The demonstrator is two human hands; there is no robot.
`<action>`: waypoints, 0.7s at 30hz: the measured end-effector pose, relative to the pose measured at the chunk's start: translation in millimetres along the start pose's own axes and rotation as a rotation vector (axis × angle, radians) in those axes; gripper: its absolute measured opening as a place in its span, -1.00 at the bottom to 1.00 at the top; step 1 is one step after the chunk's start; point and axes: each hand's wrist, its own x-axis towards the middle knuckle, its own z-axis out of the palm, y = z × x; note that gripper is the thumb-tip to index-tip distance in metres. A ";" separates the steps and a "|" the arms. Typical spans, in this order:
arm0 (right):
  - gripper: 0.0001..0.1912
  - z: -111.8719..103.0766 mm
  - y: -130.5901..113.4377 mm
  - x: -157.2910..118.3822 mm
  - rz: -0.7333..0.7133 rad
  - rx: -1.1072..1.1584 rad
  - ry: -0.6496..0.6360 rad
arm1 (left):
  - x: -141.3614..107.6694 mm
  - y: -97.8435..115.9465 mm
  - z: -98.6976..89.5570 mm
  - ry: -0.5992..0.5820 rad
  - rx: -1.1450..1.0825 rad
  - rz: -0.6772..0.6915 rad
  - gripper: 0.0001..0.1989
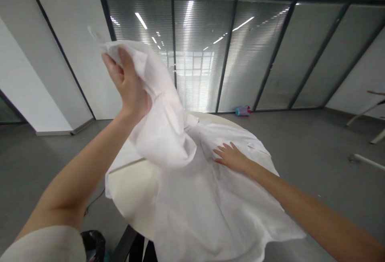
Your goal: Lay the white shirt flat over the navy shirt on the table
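A white garment (192, 181) is spread over a small round cream table (129, 189) and hangs over its near edge. My left hand (124, 81) is raised high at the upper left, gripping one part of the garment and pulling it up off the table. My right hand (230, 157) lies flat on the cloth near the table's middle, fingers spread, pressing it down.
Grey floor surrounds the table. A glass partition wall with blinds (204, 53) stands behind. A small blue and pink object (243, 110) lies on the floor by the wall. A black bag (94, 244) sits under the table's left side. White furniture legs (368, 111) show at far right.
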 end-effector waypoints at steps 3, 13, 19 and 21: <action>-0.56 -18.9 -37.1 10.8 -0.037 0.184 0.028 | -72.3 76.1 -22.1 -0.080 -0.054 -0.129 -0.76; -0.16 -42.4 -157.9 19.8 0.065 1.009 -0.328 | -185.0 149.0 -94.4 -1.609 0.087 -0.679 -0.77; -0.35 -20.6 -181.6 35.0 -0.079 0.691 -0.135 | -132.6 121.9 -112.4 -1.272 0.324 -0.704 -0.69; -0.35 -13.1 -184.0 43.2 -0.028 0.693 -0.065 | -126.5 92.1 -127.7 -1.023 0.575 -0.679 -0.66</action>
